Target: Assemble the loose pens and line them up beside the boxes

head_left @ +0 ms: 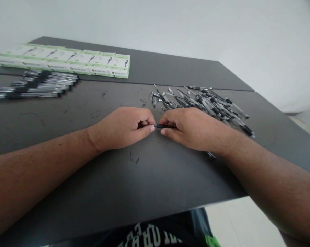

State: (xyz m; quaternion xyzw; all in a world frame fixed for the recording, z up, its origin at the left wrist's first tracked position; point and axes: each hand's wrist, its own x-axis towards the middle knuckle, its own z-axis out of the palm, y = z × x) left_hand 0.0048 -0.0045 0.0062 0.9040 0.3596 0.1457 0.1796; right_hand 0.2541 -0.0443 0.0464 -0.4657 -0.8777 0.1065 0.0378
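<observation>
A pen (166,126) with a black grip lies level between my two hands, above the middle of the dark table. My left hand (126,126) pinches its tip end between thumb and forefinger. Closed round the black grip part is my right hand (193,128), which hides the rest of the barrel. Just behind the right hand spreads a loose heap of pens and pen parts (208,104), clear and black. One more pen end (210,155) shows below the right wrist.
At the left, a row of black and clear pens (38,84) lies side by side. Behind it stands a line of white and green boxes (100,63) printed with pens. The grey table (144,185) has dark scuffs; its front edge is close to my body.
</observation>
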